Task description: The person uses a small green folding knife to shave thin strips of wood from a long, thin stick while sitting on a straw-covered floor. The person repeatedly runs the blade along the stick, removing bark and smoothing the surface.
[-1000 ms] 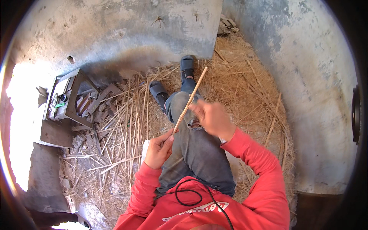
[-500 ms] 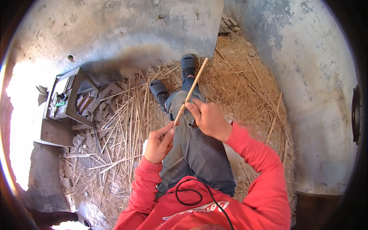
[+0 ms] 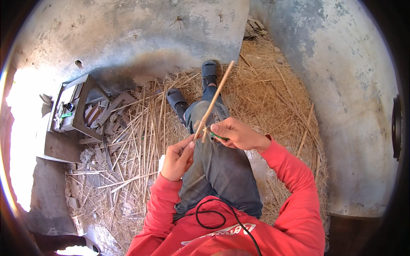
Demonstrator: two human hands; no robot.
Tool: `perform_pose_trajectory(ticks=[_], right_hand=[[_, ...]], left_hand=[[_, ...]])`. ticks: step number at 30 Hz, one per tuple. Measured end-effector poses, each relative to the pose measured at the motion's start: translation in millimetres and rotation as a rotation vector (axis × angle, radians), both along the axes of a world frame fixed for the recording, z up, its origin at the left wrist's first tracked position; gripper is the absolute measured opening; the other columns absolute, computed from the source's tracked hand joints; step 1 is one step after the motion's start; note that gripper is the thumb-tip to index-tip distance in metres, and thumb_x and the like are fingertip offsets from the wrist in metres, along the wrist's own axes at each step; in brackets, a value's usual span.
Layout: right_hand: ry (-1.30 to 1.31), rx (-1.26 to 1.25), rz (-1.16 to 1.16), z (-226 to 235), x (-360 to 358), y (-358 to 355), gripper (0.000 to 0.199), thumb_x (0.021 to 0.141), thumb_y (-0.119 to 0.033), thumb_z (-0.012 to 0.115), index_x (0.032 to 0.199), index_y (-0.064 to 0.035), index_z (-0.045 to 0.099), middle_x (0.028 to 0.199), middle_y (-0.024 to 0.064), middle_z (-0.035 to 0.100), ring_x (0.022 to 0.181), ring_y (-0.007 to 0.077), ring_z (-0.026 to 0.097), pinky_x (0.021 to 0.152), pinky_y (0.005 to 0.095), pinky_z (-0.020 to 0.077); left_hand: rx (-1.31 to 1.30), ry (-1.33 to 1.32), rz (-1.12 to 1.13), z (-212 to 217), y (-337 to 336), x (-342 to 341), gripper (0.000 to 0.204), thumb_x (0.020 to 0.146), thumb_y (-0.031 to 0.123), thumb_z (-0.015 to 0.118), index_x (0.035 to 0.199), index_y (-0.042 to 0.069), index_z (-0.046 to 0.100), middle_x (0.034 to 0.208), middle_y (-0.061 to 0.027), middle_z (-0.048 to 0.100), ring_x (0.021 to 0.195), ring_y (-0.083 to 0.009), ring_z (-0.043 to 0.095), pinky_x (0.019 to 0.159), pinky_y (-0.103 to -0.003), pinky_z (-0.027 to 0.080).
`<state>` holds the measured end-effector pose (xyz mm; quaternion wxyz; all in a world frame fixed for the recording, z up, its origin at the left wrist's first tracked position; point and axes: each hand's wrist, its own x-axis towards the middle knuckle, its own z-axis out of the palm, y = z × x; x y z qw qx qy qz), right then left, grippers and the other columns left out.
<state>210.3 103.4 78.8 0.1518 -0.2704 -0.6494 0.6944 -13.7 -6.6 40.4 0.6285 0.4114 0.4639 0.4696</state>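
My left hand point(image 3: 177, 157) pinches the near end of a long pale stick point(image 3: 215, 96) that slants up and away over my knees. My right hand point(image 3: 236, 133) is closed on a small green-handled tool point(image 3: 217, 136), pressed against the stick just above my left fingers. Both arms wear red sleeves. I sit on straw with my legs in grey-blue jeans point(image 3: 218, 170) stretched forward, dark sandals on my feet point(image 3: 176, 97).
Straw and split cane strips point(image 3: 136, 141) cover the floor around my legs. A small wooden crate point(image 3: 72, 109) with odds and ends stands at the left beside wood scraps. Grey concrete walls point(image 3: 341, 85) curve around. A black cable point(image 3: 213, 215) hangs on my chest.
My right hand has slid down the stick toward my left hand, from the stick's middle to just above the left fingers. The stick stays at about the same slant.
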Motion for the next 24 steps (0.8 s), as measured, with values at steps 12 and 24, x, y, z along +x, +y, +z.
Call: perform_pose_trajectory(ticks=[12, 24], right_hand=[[-0.101, 0.542, -0.418, 16, -17, -9, 0.050, 0.092, -0.049, 0.073, 0.082, -0.0011, 0.064, 0.062, 0.0054, 0.049, 0.058, 0.0156, 0.048, 0.055, 0.0381, 0.0395], [-0.365, 1.075, -0.643, -8, -15, -1, 0.052, 0.107, -0.045, 0.048, 0.085, -0.0016, 0.066, 0.057, 0.0193, 0.059, 0.054, 0.0416, 0.062, 0.050, 0.0510, 0.0449]], left_hand=[[0.201, 0.352, 0.232, -12, -4, 16, 0.036, 0.104, 0.017, 0.064, 0.134, -0.003, 0.065, 0.079, 0.0034, 0.059, 0.071, -0.0026, 0.049, 0.064, -0.021, 0.043], [0.150, 0.338, 0.203, -3, -5, 15, 0.037, 0.104, 0.017, 0.064, 0.134, -0.004, 0.065, 0.076, 0.0054, 0.055, 0.067, -0.0023, 0.044, 0.060, -0.021, 0.038]])
